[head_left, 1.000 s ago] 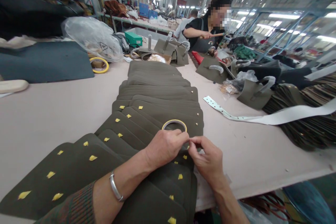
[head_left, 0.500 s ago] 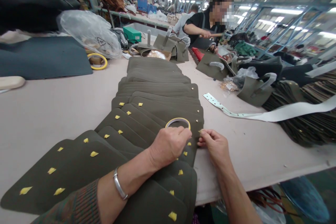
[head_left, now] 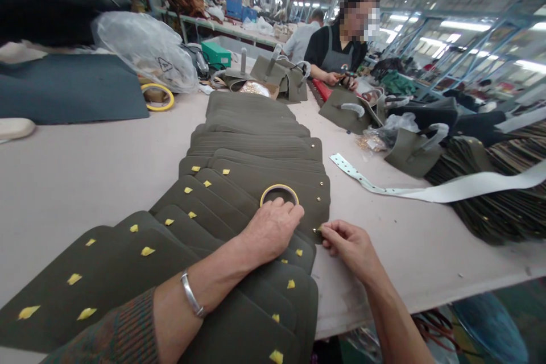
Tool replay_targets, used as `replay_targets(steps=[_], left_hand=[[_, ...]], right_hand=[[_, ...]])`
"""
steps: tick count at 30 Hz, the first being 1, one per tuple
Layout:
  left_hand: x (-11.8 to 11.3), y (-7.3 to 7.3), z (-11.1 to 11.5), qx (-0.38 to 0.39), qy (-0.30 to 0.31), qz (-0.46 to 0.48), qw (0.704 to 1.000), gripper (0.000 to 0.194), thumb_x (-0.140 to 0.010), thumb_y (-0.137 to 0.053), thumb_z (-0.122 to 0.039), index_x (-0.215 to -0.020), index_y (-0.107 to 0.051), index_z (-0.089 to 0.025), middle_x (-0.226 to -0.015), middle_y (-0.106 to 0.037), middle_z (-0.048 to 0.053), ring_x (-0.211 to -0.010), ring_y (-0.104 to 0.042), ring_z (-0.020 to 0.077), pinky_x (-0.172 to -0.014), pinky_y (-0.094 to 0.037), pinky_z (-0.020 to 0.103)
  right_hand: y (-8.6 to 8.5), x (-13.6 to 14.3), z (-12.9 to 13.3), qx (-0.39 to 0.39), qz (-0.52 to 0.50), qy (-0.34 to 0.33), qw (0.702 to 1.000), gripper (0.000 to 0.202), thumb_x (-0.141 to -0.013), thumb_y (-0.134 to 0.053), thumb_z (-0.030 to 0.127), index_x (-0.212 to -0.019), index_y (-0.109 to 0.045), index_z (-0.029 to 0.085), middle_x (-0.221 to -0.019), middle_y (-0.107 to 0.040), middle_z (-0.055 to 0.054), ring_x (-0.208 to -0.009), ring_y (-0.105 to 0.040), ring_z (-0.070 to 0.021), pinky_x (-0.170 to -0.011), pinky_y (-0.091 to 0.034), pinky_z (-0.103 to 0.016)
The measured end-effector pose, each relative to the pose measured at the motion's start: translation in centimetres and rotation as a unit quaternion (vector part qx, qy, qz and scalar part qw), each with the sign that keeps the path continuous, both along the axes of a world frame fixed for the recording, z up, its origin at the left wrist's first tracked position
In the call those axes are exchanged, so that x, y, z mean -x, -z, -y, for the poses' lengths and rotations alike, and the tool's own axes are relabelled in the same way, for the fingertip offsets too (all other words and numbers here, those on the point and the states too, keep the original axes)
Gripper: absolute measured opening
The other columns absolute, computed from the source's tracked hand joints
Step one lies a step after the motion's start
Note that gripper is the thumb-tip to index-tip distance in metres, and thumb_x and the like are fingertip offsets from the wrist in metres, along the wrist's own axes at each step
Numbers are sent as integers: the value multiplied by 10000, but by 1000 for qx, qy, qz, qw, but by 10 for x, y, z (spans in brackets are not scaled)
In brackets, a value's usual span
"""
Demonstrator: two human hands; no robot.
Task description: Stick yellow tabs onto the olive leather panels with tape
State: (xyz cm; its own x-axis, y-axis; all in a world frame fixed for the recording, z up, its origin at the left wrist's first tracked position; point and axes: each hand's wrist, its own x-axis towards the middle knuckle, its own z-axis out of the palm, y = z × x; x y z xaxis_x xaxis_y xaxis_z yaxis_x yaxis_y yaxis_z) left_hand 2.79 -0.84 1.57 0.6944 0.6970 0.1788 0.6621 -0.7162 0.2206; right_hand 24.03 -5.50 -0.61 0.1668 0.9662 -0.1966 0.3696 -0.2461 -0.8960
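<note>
Overlapping dark olive panels (head_left: 256, 153) fan out across the table, many bearing small yellow tape pieces (head_left: 147, 251). My left hand (head_left: 273, 227) rests over the panels, its fingers closed round the near edge of a yellow tape roll (head_left: 279, 187). At the panels' right edge, my right hand (head_left: 343, 242) pinches a small yellow tape piece (head_left: 319, 228) between thumb and forefinger, beside a small metal stud. More studs (head_left: 321, 183) show along the right edge of the panels behind it.
A white perforated strip (head_left: 409, 190) crosses the table to a stack of dark pieces (head_left: 503, 187) at right. Olive bags (head_left: 345, 108) and a person (head_left: 341, 51) are at the back. A second tape roll (head_left: 158, 107) lies left, near a plastic bag (head_left: 143, 51).
My left hand and the tape roll have shifted slightly left. My right hand has moved slightly down and left, to the panel's edge. The person behind has lowered their raised hand.
</note>
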Motion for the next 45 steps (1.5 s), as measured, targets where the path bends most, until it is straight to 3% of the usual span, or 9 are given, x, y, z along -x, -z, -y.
replay_targets(steps=[5, 11, 15, 18, 23, 26, 32, 40, 45], left_hand=[[0, 1, 0, 10, 3, 9, 1000, 162, -962, -387, -205, -1002, -542, -179, -915, -597, 54, -854, -517, 221, -753, -447, 344], [0, 4, 1, 9, 2, 4, 1000, 171, -960, -379, -187, -995, -546, -181, -921, -595, 54, -851, -520, 223, -745, -446, 355], [0, 5, 0, 10, 0, 1, 1000, 157, -950, -396, -177, -990, -548, -177, -931, -598, 56, -862, -520, 224, -752, -443, 354], [0, 5, 0, 11, -2, 2, 1000, 144, -939, -411, -167, -985, -548, -179, -934, -602, 55, -864, -520, 227, -744, -445, 355], [1, 5, -1, 11, -1, 4, 1000, 133, -935, -419, -166, -972, -545, -182, -938, -604, 57, -861, -521, 230, -740, -448, 360], [1, 5, -1, 12, 1, 4, 1000, 128, -929, -424, -159, -973, -543, -180, -939, -604, 57, -858, -520, 231, -738, -448, 359], [2, 3, -1, 4, 6, 16, 1000, 139, -937, -401, -168, -964, -536, -186, -919, -600, 52, -841, -516, 225, -744, -446, 356], [2, 1, 0, -16, 23, 54, 998, 154, -937, -379, -154, -937, -530, -181, -883, -589, 43, -817, -518, 213, -745, -451, 346], [5, 5, -3, -18, 28, 83, 996, 165, -948, -375, -169, -962, -539, -180, -860, -605, 37, -811, -551, 205, -753, -477, 341]], right_hand=[[-3, 8, 5, -41, 158, -50, 985, 255, -819, -585, 392, -775, -715, 176, -620, -673, -14, -576, -598, -161, -531, -433, -251], [-8, 19, -1, -81, 250, -78, 962, 205, -811, -536, 312, -739, -698, 211, -717, -723, -19, -627, -646, -179, -594, -458, -269], [-4, 17, -3, -103, 274, -78, 953, 200, -807, -548, 328, -903, -683, 217, -653, -693, -3, -599, -640, -182, -601, -457, -281], [-3, 10, 2, -66, 225, -31, 972, 315, -819, -569, 393, -1060, -610, 195, -552, -632, 30, -500, -600, -172, -533, -448, -270], [-4, 5, 12, -58, 204, -60, 976, 234, -863, -527, 391, -810, -667, 211, -682, -700, -25, -628, -656, -187, -601, -486, -280], [0, 10, 11, -120, 279, -73, 950, 209, -848, -537, 334, -816, -704, 213, -840, -740, -53, -772, -683, -215, -712, -491, -308], [3, 17, 3, -152, 333, -89, 926, 210, -859, -506, 289, -824, -696, 208, -792, -719, -42, -706, -665, -190, -684, -465, -286], [-9, 25, -9, -67, 329, -98, 937, 167, -817, -511, 278, -731, -643, 225, -571, -584, 33, -549, -542, -142, -555, -364, -248], [-15, 24, -11, 32, 277, -130, 951, 144, -727, -525, 210, -660, -653, 213, -592, -637, 19, -583, -576, -151, -547, -362, -243]])
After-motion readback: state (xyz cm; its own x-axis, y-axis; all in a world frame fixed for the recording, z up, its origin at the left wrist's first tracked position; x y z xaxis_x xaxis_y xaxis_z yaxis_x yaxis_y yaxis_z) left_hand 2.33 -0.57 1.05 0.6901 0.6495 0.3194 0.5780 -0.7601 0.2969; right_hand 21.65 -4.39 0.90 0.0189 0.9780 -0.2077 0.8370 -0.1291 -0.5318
